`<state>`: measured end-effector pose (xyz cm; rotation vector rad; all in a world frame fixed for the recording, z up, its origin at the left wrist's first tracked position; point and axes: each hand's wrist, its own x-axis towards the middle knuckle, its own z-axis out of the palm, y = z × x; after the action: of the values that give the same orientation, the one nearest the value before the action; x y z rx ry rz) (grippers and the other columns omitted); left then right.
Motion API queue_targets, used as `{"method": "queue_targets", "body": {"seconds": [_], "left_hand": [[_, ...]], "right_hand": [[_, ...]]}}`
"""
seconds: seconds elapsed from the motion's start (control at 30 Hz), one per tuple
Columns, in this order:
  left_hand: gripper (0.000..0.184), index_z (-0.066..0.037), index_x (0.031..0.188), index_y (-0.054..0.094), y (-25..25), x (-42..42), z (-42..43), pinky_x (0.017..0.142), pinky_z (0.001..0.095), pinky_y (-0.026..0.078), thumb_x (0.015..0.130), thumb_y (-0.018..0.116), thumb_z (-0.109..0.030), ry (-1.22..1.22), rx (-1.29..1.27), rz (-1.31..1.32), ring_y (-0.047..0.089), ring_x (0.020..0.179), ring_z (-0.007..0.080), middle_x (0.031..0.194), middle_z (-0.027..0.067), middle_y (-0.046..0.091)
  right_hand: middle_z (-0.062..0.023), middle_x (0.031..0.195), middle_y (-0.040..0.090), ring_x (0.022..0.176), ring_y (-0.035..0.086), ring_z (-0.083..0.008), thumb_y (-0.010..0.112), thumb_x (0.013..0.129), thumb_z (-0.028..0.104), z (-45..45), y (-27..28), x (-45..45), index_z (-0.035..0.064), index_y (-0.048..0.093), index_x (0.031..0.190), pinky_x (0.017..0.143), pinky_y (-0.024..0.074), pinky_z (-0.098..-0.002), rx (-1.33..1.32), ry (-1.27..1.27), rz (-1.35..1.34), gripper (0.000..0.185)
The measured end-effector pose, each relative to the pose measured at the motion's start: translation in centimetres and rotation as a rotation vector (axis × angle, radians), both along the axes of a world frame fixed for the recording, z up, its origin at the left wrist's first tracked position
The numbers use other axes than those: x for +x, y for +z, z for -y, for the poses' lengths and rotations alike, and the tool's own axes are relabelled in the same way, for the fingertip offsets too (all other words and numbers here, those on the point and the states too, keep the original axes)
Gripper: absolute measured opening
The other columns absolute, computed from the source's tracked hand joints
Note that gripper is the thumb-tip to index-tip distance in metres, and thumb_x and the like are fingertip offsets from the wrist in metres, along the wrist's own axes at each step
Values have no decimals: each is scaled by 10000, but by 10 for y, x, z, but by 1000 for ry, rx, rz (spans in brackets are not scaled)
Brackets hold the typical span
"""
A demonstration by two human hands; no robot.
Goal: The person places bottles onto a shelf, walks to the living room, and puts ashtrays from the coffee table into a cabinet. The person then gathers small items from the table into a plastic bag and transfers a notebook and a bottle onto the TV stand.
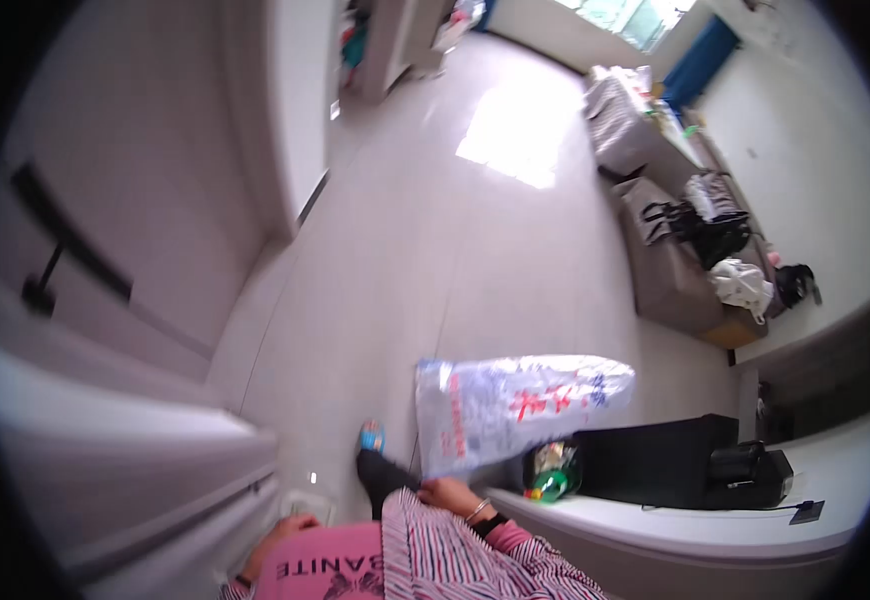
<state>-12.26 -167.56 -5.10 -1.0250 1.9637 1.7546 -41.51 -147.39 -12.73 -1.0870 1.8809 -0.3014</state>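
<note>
A large white plastic sack with red and blue printed characters stretches across the lower middle of the head view. My right hand, with a bracelet and a dark band at the wrist, is at the sack's lower left corner. Its fingers are closed there and appear to grip the edge. My left hand is low at the left, beside a small white object whose kind I cannot make out. Its fingers are too blurred and partly hidden to show their state.
A white counter curves along the lower right, bearing a black box and a dark bag with green items. A brown sofa with clothes and bags stands at the right. A white door is at the left.
</note>
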Motion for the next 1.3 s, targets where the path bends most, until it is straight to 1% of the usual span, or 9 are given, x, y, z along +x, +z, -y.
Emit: {"method": "queue_targets", "body": {"seconds": [0.23,0.3,0.53,0.67,0.83,0.93,1.17,1.27,1.3], "left_hand": [[256,15,804,636,-121,-108,158,599,323,509,776,617,-239,71,-185,132,630,597,179,642,95,638],[222,23,777,636,-160,-124,216,556,323,515,770,605,-197,-158,-559,173,628,562,167,644,101,640],[286,33,708,652,-180,-258,345,617,350,523,743,599,-246,199,-220,318,634,550,227,662,147,650],[333,6,749,667,-180,-365,427,652,402,507,721,576,-313,-441,-608,90,633,637,330,696,191,641],[361,-9,716,641,-183,-545,474,625,469,465,770,533,-350,-572,-712,-121,599,690,395,716,224,607],[316,-18,749,649,-143,-648,470,654,448,475,788,544,-314,-574,-613,-286,607,717,377,739,216,618],[277,-19,881,638,-144,-816,497,693,383,494,816,576,-281,-656,-392,-179,633,779,302,816,175,650],[277,4,898,630,-153,-857,543,612,329,513,851,567,-261,-570,-385,-51,636,621,208,751,127,655],[278,-5,892,636,-144,-859,552,639,347,501,830,569,-267,-482,-335,70,636,672,238,760,144,652]], "right_hand": [[-217,833,618,816,595,-392,558,814,300,129,42,-169,1,597,850,697,470,-466,-78,42,-203,303],[-212,798,612,791,594,-385,602,795,255,171,55,-216,-7,583,810,667,469,-458,-254,25,-309,264],[-133,1024,623,844,620,-234,571,869,150,264,311,-305,7,501,1186,737,501,-326,-1119,-322,-115,355],[-297,1196,480,1019,535,-362,386,899,457,274,409,-331,-142,324,1273,842,458,-420,-1337,-4,224,709],[-432,1206,382,1142,434,-505,282,841,670,327,444,-364,-242,258,1248,905,410,-527,-1710,252,237,999],[-448,1189,379,1171,391,-522,264,831,689,353,452,-421,-240,262,1246,932,371,-555,-1485,276,239,1017],[-383,1299,324,1273,291,-454,320,657,830,445,387,-524,-197,253,1289,1028,247,-532,-1729,-9,968,1208],[-298,1283,412,1229,407,-359,431,737,751,467,373,-634,-146,308,1295,979,361,-464,-1630,245,1266,1063],[-277,1234,454,1134,467,-363,456,821,587,473,366,-681,-119,351,1272,931,395,-437,-1485,356,1078,844]]}}
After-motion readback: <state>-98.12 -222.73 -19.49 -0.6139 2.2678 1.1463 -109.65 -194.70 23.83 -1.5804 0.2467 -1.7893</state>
